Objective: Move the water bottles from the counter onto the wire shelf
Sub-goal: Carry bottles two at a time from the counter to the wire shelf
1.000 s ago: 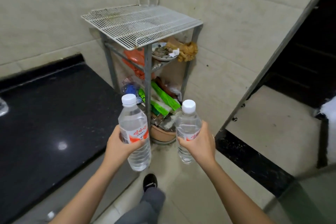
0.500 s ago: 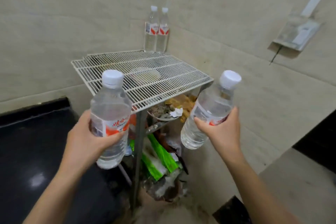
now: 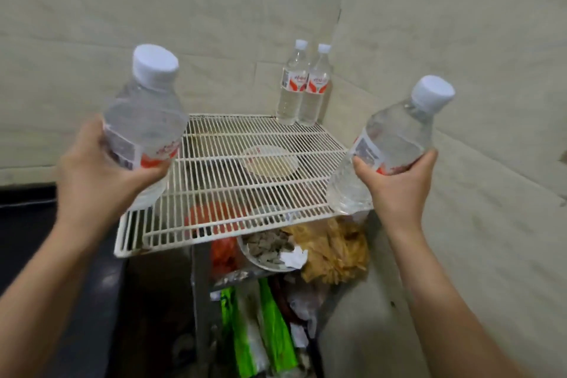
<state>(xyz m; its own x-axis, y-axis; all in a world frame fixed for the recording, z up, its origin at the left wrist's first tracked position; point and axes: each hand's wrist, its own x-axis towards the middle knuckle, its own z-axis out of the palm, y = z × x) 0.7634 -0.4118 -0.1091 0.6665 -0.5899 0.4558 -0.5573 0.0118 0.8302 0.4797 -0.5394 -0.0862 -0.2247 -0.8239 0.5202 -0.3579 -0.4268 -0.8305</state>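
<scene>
Left hand [image 3: 101,175] grips one clear, white-capped, red-labelled water bottle [image 3: 144,120] over the wire shelf [image 3: 233,193] left edge. Right hand [image 3: 399,184] grips another bottle [image 3: 389,144], tilted, at the right edge. Two matching bottles [image 3: 302,86] stand upright, far corner.

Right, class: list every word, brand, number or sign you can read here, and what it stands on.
No text reads clearly.
Left-hand bottle label: red script and grey print, too blurred.
Right-hand bottle label: the same, blurred.
Two bottles on the wire shelf: red script, too small.
</scene>
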